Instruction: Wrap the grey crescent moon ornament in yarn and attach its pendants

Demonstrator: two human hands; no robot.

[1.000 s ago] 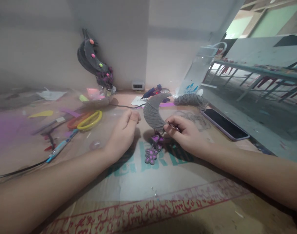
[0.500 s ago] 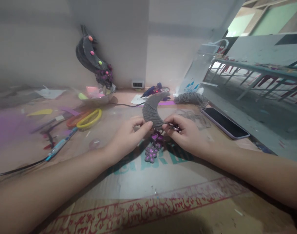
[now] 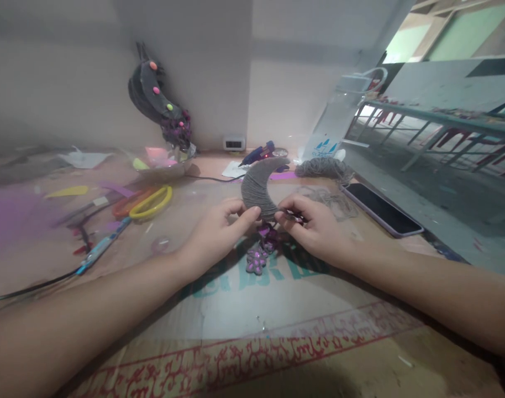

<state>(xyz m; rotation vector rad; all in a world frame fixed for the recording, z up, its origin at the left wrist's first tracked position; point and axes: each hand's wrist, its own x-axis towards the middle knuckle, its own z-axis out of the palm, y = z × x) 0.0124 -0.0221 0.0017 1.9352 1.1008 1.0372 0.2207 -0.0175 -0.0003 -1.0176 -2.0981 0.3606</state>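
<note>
Holds the grey crescent (image 3: 256, 188) at the middle of the frame, with the hollow edge turned to the right. Closes the left hand (image 3: 217, 226) on its lower left edge, with the thumb in front and the fingertips partly hidden behind. Pinches a small dark piece (image 3: 296, 217) with purplish glints in the right hand (image 3: 316, 224), thumb against forefinger, just beside the lower tip; cannot tell whether joined to it.

Looks well along in the winding: shows grey strands over the whole visible face, with no bare patch to be made out. Seems partly trimmed as well, judging by the dark purple blossom (image 3: 269, 235) just below the lower edge and the grey-and-purple flower (image 3: 256, 261) lower down; cannot tell how firmly attached. Appears less settled around the lower tip, with the small dark piece between the fingers rather than plainly fixed.

Compare with the dark crescent (image 3: 147, 97) at the upper left: carries bright dots (image 3: 153, 65) along the curve and a purple cluster (image 3: 178, 128) below. Shows no such dots on the visible face in hand, so perhaps lacks trimming by that measure. Note also the glue gun (image 3: 258, 153) and grey yarn (image 3: 322, 170) beyond, above centre and to the right.
</note>
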